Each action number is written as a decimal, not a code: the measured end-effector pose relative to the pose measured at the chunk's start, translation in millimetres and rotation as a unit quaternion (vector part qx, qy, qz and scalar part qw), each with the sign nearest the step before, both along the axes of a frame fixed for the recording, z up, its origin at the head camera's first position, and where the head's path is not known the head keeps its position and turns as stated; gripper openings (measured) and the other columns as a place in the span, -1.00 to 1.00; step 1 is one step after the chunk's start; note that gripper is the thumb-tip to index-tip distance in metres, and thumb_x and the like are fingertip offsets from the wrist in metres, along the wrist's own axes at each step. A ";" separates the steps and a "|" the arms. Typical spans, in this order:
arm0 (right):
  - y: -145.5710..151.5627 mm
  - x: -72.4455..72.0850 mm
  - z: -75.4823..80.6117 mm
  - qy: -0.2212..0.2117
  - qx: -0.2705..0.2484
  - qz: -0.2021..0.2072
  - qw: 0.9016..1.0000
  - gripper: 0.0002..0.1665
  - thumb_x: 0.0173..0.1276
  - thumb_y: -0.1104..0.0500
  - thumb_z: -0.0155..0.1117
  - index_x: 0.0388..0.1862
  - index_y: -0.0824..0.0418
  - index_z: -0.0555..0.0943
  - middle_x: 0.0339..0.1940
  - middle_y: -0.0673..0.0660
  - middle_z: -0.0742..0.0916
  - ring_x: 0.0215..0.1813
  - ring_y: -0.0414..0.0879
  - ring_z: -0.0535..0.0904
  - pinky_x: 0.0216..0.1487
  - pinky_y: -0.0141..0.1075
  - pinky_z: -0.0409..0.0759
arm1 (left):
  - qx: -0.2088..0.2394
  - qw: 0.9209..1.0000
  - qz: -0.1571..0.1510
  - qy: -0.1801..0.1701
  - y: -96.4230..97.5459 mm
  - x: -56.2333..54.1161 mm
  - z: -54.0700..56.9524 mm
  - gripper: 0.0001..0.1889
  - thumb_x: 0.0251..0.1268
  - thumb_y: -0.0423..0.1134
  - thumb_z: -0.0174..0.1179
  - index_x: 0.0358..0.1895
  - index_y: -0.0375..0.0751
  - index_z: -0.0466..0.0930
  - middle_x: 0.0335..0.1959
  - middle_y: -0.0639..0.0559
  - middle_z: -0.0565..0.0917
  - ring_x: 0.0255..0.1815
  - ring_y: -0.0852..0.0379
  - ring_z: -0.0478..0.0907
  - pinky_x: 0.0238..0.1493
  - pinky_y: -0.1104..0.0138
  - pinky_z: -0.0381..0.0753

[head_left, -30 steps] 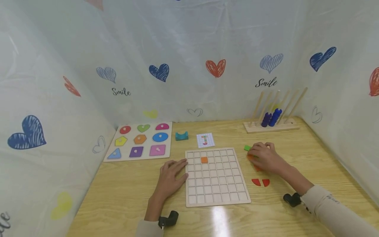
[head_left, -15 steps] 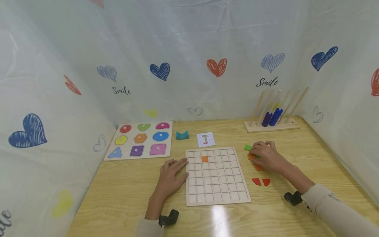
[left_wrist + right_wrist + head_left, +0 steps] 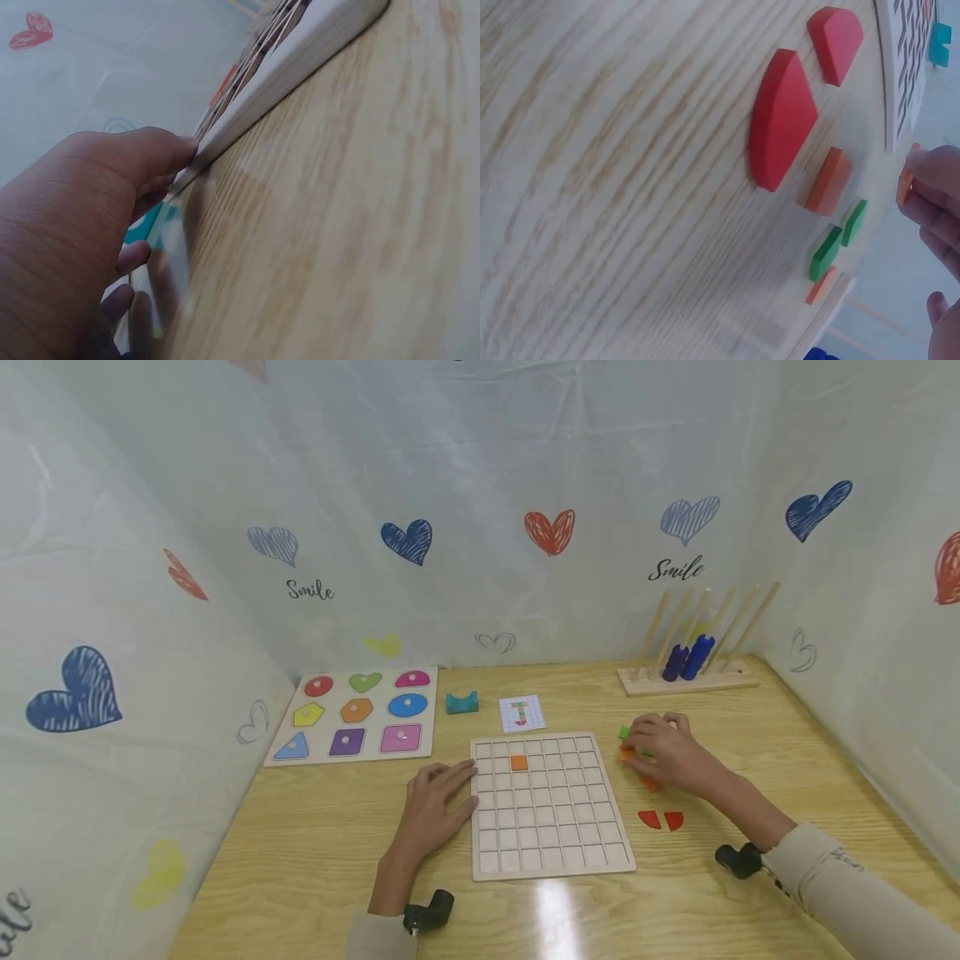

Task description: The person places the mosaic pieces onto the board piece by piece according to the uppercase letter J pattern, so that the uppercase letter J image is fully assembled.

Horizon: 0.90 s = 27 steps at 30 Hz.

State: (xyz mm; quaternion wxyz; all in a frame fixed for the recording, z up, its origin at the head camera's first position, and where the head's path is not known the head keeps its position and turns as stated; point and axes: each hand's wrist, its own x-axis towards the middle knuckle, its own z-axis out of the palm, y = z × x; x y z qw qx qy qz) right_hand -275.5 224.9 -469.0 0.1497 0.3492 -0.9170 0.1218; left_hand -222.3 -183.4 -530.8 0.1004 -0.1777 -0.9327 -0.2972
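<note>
My right hand pinches an orange square tile between thumb and fingertips, raised over the table in the right wrist view. Below it lie another orange tile, two green tiles, a further orange piece and two red quarter-round pieces. In the head view, the hand covers part of this group. My left hand rests with extended fingers against the left edge of a wooden grid board. One orange tile sits in a cell near the board's top.
Behind the board lies a card with a coloured J-shaped pattern, beside a teal curved block. A shape puzzle board lies at back left. At back right stands a pegged wooden rack with blue and purple pieces.
My right hand has shifted slightly left, with the orange tile now showing at its fingertips. The left hand has stayed at the board's edge.
</note>
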 end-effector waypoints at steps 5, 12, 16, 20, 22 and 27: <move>-5.4 -1.3 2.6 0.026 -0.005 0.017 1.000 -0.75 0.02 0.29 0.61 -0.30 0.15 0.74 -0.20 0.11 0.70 0.01 0.13 0.53 -0.03 0.19 0.21 | -0.002 1.000 0.000 0.001 -0.1 -0.3 0.2 -0.49 0.35 -0.01 0.23 0.36 0.04 0.54 0.40 0.22 0.47 0.33 -0.07 0.30 0.30 -0.10 0.16; -12.1 -3.5 5.4 0.038 -0.013 0.032 0.999 -0.75 0.01 0.27 0.63 -0.32 0.13 0.74 -0.25 0.07 0.69 -0.05 0.08 0.53 -0.05 0.17 0.23 | -0.001 1.000 0.001 -0.005 -0.1 1.0 2.2 -0.49 0.35 -0.01 0.24 0.36 0.04 0.54 0.40 0.20 0.47 0.33 -0.09 0.29 0.31 -0.10 0.16; -16.0 -4.2 6.6 0.043 -0.015 0.038 0.998 -0.75 0.00 0.27 0.63 -0.33 0.14 0.74 -0.26 0.07 0.69 -0.07 0.08 0.54 -0.06 0.18 0.25 | -0.002 1.000 0.004 -0.004 0.0 0.6 1.7 -0.49 0.35 -0.01 0.24 0.36 0.04 0.54 0.40 0.21 0.47 0.33 -0.08 0.29 0.31 -0.09 0.16; -19.2 -3.9 7.4 0.044 -0.019 0.044 0.998 -0.74 -0.03 0.27 0.65 -0.34 0.16 0.74 -0.27 0.09 0.69 -0.07 0.09 0.53 -0.07 0.19 0.24 | -0.004 1.000 0.004 -0.005 0.2 0.2 0.6 -0.49 0.35 0.00 0.23 0.36 0.05 0.54 0.40 0.22 0.47 0.33 -0.07 0.29 0.30 -0.08 0.17; -20.5 -4.1 7.3 0.045 -0.019 0.047 0.998 -0.73 -0.04 0.27 0.65 -0.34 0.16 0.74 -0.26 0.09 0.69 -0.06 0.10 0.53 -0.08 0.19 0.24 | -0.002 1.000 0.005 -0.004 0.3 0.2 0.3 -0.49 0.35 0.00 0.24 0.35 0.04 0.55 0.40 0.22 0.47 0.33 -0.07 0.30 0.30 -0.08 0.17; -23.7 -5.3 7.0 0.044 -0.015 0.047 0.998 -0.72 -0.04 0.26 0.65 -0.33 0.17 0.74 -0.25 0.10 0.69 -0.04 0.11 0.53 -0.07 0.18 0.24 | 0.001 1.000 0.004 -0.006 0.3 0.6 0.9 -0.49 0.35 -0.01 0.24 0.35 0.04 0.55 0.40 0.22 0.47 0.33 -0.08 0.29 0.32 -0.08 0.15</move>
